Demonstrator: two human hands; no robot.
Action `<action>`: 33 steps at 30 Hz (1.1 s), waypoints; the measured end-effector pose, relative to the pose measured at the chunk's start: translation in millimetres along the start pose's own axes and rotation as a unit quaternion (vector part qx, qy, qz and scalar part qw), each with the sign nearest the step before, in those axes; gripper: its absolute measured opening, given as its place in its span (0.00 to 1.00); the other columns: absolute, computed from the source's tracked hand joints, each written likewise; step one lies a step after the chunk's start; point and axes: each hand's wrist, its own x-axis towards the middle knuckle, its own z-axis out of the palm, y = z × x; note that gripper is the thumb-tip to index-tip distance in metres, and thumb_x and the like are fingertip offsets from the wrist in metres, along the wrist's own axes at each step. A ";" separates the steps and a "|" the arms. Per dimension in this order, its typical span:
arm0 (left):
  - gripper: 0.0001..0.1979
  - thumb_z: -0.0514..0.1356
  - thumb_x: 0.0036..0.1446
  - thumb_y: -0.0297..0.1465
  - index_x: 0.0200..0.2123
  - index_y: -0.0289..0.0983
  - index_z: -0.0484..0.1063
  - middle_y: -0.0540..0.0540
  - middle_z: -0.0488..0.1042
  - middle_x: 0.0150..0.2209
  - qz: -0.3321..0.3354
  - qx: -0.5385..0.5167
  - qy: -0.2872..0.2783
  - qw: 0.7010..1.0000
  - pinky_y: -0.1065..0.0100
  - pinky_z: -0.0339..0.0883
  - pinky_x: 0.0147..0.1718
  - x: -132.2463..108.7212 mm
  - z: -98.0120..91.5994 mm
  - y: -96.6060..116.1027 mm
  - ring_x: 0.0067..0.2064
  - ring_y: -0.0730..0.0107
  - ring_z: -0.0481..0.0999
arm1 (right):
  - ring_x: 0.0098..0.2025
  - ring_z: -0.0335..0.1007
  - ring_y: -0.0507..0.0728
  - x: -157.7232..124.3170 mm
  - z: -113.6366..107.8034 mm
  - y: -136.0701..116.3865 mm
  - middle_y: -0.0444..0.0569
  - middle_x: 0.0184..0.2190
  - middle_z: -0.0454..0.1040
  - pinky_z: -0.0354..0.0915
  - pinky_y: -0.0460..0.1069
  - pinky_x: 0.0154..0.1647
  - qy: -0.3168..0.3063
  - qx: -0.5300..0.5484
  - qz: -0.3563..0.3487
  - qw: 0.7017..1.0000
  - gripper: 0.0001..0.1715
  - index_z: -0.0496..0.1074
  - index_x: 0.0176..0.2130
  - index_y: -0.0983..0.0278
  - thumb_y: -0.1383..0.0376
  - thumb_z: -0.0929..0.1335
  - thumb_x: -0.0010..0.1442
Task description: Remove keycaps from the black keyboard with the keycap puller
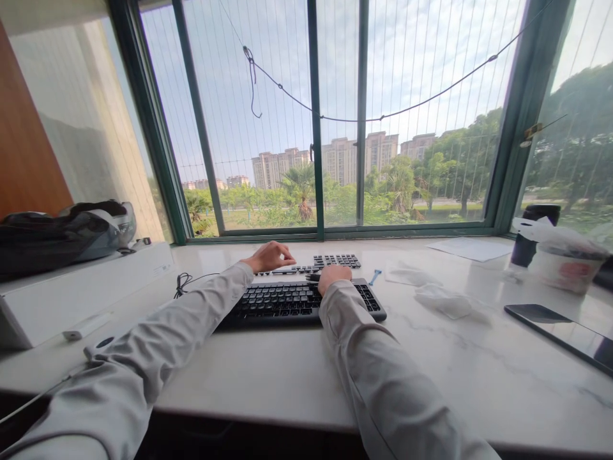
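Two black keyboards lie on a white marble counter [287, 370] below a window. The nearer keyboard [282, 301] is full size, and the farther keyboard [335, 260] sits just behind it. My left hand [268, 255] rests on the left part of the farther keyboard with its fingers stretched out to the right. Curled closed, my right hand [334, 276] sits between the two keyboards, over the rear edge of the nearer one. A small dark thing [313, 277] shows at its fingertips; I cannot make out what it is. Both arms wear light grey sleeves.
A long white box [71, 294] and a black bag [57, 236] stand at the left, with a black cable [184, 281] beside them. To the right are crumpled clear plastic [443, 300], a sheet of paper [472, 248], a dark cup [534, 233], a bagged white tub [562, 262] and a dark phone [560, 332].
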 end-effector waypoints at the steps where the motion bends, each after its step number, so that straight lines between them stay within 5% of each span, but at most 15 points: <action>1: 0.16 0.61 0.54 0.44 0.33 0.40 0.81 0.47 0.78 0.32 0.000 -0.013 -0.016 1.000 0.72 0.57 0.28 -10.4 -7.3 0.2 0.29 0.73 0.71 | 0.50 0.71 0.62 -0.7 -0.3 0.0 0.60 0.46 0.75 0.67 0.54 0.45 -0.001 -0.002 0.000 1.000 0.16 0.77 0.42 0.66 0.70 0.68 0.52; 6: 0.18 0.63 0.50 0.48 0.31 0.39 0.82 0.47 0.77 0.26 -0.023 -0.068 -0.075 0.995 0.72 0.55 0.27 -67.4 -38.0 4.9 0.27 0.75 0.67 | 0.48 0.71 0.62 0.6 3.0 -0.9 0.60 0.45 0.75 0.66 0.55 0.46 0.014 -0.010 0.000 1.000 0.18 0.75 0.44 0.68 0.71 0.67 0.52; 10: 0.19 0.66 0.46 0.47 0.33 0.38 0.82 0.47 0.77 0.26 -0.057 -0.140 -0.069 0.986 0.72 0.54 0.26 -99.1 -41.1 6.6 0.27 0.75 0.65 | 0.46 0.72 0.63 2.4 6.9 -7.2 0.61 0.42 0.75 0.64 0.55 0.44 0.093 0.009 -0.006 0.996 0.15 0.75 0.43 0.68 0.71 0.66 0.54; 19: 0.19 0.66 0.46 0.46 0.36 0.39 0.82 0.48 0.74 0.25 0.025 -0.160 -0.038 0.986 0.72 0.55 0.25 -117.3 -20.0 21.7 0.24 0.77 0.63 | 0.36 0.71 0.60 -20.1 -0.4 -40.3 0.56 0.33 0.75 0.58 0.50 0.37 0.254 0.057 -0.102 0.960 0.17 0.71 0.44 0.64 0.61 0.58 0.64; 24: 0.18 0.66 0.47 0.45 0.35 0.39 0.82 0.48 0.74 0.25 0.008 -0.168 -0.035 0.985 0.72 0.55 0.26 -122.3 -16.9 21.6 0.25 0.76 0.65 | 0.32 0.67 0.57 -23.2 9.7 -52.9 0.50 0.28 0.73 0.54 0.48 0.32 0.258 0.215 -0.154 0.929 0.14 0.71 0.35 0.63 0.59 0.60 0.62; 27: 0.17 0.66 0.47 0.45 0.34 0.39 0.82 0.48 0.75 0.26 0.002 -0.184 -0.027 0.983 0.72 0.55 0.26 -123.4 -15.1 21.0 0.26 0.76 0.66 | 0.29 0.62 0.54 -20.6 19.6 -59.4 0.47 0.24 0.70 0.54 0.47 0.30 0.218 0.399 -0.180 0.872 0.21 0.68 0.27 0.64 0.52 0.61 0.61; 33: 0.19 0.67 0.44 0.46 0.33 0.37 0.82 0.47 0.76 0.26 -0.039 -0.222 -0.034 0.974 0.72 0.55 0.25 -123.1 -14.0 23.6 0.27 0.74 0.67 | 0.19 0.44 0.48 -21.1 30.6 -76.2 0.36 0.17 0.47 0.45 0.45 0.20 0.067 0.715 -0.162 0.677 0.22 0.62 0.26 0.62 0.48 0.68 0.52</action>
